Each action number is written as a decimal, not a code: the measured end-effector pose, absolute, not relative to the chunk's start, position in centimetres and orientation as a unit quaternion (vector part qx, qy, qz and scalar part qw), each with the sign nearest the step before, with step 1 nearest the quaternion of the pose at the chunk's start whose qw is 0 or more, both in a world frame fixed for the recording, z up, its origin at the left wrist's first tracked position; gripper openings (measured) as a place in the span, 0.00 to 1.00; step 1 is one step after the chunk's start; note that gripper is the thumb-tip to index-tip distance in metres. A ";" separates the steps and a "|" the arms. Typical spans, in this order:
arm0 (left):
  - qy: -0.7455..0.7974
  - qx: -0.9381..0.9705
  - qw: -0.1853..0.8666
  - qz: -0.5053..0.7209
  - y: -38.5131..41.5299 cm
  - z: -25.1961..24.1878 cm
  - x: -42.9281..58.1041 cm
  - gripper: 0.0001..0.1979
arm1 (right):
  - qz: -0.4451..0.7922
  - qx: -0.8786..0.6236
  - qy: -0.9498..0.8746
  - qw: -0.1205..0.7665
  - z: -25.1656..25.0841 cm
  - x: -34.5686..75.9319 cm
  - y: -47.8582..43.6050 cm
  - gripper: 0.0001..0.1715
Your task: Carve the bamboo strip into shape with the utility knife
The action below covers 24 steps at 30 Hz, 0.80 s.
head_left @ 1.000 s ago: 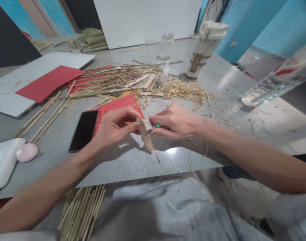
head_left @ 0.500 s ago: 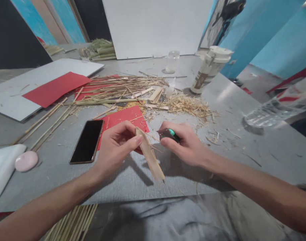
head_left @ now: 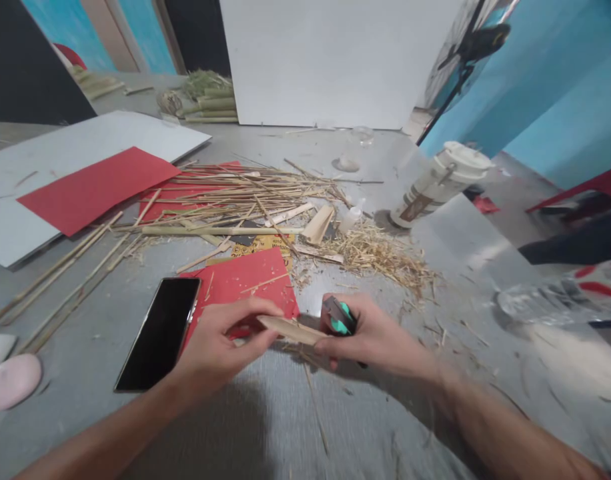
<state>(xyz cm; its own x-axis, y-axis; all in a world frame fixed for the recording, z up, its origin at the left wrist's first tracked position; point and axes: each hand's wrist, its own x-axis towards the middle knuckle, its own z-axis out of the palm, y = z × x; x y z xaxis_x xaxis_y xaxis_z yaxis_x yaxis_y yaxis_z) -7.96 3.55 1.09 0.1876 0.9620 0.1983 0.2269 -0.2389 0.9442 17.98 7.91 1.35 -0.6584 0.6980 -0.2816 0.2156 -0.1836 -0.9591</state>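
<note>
A flat, pale strip of split straw or reed [head_left: 291,329] lies between the thumb and fingers of my left hand [head_left: 235,330], over the lower edge of a red sheet [head_left: 240,283]. My right hand [head_left: 373,340] is closed round a black-and-teal tool that looks like a utility knife [head_left: 341,319]. The strip's right end meets my right thumb, and the tool's head points up and away from it. Its blade cannot be made out. A phone [head_left: 160,333] with a dark screen rests left of my left hand.
Long dry stalks [head_left: 225,193] are heaped behind the hands, beside a pile of straw shavings [head_left: 385,260]. A small white bottle [head_left: 352,217], a tall white cup [head_left: 438,183] and a clear plastic bottle [head_left: 565,293] stand or lie to the right. A pink oval object [head_left: 13,381] sits at left.
The strip has swung from slanting down toward me to lying nearly level, its far end now at my right hand. My right hand has turned the tool upward. The view has shifted too.
</note>
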 end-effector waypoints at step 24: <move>0.445 0.757 0.327 0.350 3.1 0.2 -8.0 0.04 | 0.624 -0.389 -0.659 0.157 1.4 20.6 8.8 0.19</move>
<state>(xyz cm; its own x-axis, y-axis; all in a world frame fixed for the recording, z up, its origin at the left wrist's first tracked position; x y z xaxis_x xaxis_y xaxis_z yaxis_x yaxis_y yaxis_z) -8.04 3.14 0.23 0.3596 0.9020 0.2389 0.4449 -0.3908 0.8058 20.55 8.85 1.43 -0.6482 0.7088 -0.2783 0.3161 -0.0820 -0.9452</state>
